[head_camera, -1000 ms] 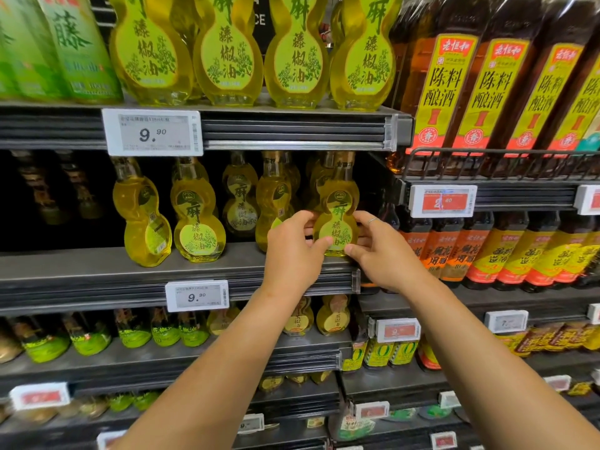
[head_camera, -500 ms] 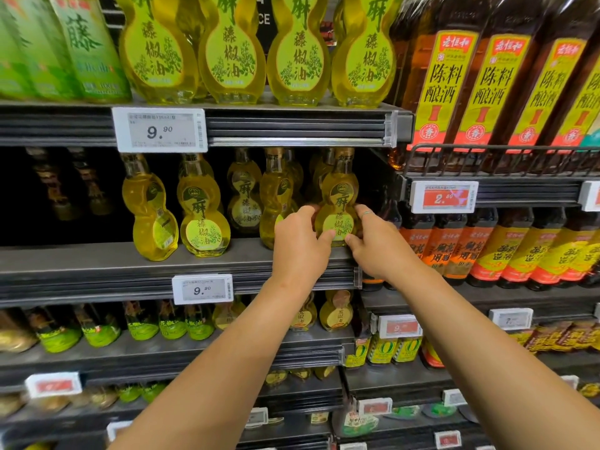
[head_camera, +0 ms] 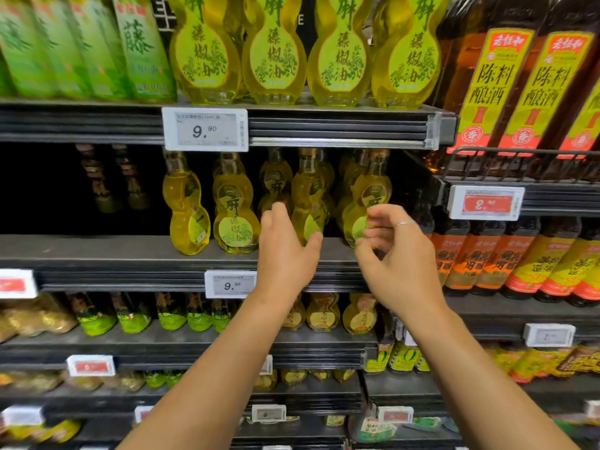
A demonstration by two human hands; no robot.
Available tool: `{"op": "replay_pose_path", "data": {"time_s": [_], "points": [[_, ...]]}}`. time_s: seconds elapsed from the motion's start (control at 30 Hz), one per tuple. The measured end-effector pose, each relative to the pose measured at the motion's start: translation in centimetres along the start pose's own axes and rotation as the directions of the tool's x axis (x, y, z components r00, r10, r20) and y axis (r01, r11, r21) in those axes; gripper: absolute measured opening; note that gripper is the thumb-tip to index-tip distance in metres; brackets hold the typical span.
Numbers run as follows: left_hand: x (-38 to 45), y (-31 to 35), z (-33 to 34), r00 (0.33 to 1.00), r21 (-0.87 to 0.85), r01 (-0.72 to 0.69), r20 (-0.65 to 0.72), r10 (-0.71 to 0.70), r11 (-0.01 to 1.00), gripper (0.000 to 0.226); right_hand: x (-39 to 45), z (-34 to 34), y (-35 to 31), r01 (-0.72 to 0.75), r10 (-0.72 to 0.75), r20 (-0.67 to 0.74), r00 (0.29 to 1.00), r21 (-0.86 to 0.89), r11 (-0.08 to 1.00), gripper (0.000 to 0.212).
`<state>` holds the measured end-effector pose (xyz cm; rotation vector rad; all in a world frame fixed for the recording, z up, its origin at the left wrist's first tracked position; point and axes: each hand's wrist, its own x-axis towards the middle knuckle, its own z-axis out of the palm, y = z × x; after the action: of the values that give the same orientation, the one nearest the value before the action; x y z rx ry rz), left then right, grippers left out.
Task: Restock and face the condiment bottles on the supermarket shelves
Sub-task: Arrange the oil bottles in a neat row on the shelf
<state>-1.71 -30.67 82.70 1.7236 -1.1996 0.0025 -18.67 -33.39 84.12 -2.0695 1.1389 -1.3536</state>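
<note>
Dark metal shelves (head_camera: 97,254) fill your view in stacked tiers, and the one at hand level carries a row of gourd-shaped bottles of yellow oil (head_camera: 235,206), with a dark gap on its left where only two dim bottles stand far back. Above it, the top shelf (head_camera: 324,125) holds larger gourd bottles (head_camera: 272,50) of the same oil beside green cartons (head_camera: 143,47), and to the right tall brown bottles (head_camera: 493,86) sit behind a black wire rail. Lower right, a row of dark bottles with orange and yellow labels (head_camera: 516,261) crowds close beside your right wrist. Both forearms reach up and forward. Your left hand (head_camera: 285,254) has its fingers spread around the second bottle from the right (head_camera: 308,196), thumb at its base; the grip looks loose, not closed on it. Your right hand (head_camera: 396,254), a ring on one finger, has curled fingers just in front of the rightmost bottle (head_camera: 367,199); you cannot tell whether they pinch it. The bottle labels read 麻 and 藤椒油, the brown bottles 陈料酿酒. A price tag (head_camera: 205,128) reads 9.90, as does a lower one (head_camera: 230,284); a red tag (head_camera: 485,203) begins with 2.
</note>
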Motion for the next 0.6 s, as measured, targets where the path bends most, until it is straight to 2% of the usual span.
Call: {"op": "replay_pose_path", "data": {"time_s": [0.13, 0.23, 0.33, 0.43, 0.5, 0.6], "points": [[0.8, -0.2, 0.2, 0.997, 0.062, 0.045, 0.056, -0.048, 0.997, 0.037, -0.4, 2.1, -0.8, 0.018, -0.018, 0.106, 0.994, 0.002, 1.000, 0.044], [0.9, -0.8, 0.0, 0.996, 0.068, 0.059, 0.069, -0.064, 0.996, 0.045, -0.1, 3.3, -1.0, 0.001, 0.003, 0.156, 0.988, -0.023, 1.000, 0.052], [0.7, -1.1, -0.6, 0.996, 0.082, 0.049, 0.065, -0.055, 0.995, 0.065, 0.3, 4.2, -1.2, -0.002, 0.011, 0.180, 0.984, -0.050, 0.999, 0.056], [0.4, -1.1, -1.1, 0.998, 0.093, 0.045, 0.050, -0.050, 0.995, 0.069, 0.6, 4.8, -1.5, 0.007, 0.003, 0.186, 0.982, -0.055, 0.998, 0.054], [0.0, -0.9, -1.5, 0.998, 0.086, 0.013, 0.054, -0.017, 0.996, 0.061, 1.0, 5.1, -1.9, -0.016, 0.025, 0.197, 0.980, -0.044, 0.999, 0.053], [-0.9, -0.7, -2.0, 0.996, -0.034, -0.031, 0.085, 0.034, 0.999, 0.041, 1.8, 5.5, -2.4, -0.074, 0.083, 0.221, 0.972, -0.047, 0.996, 0.047]]}}
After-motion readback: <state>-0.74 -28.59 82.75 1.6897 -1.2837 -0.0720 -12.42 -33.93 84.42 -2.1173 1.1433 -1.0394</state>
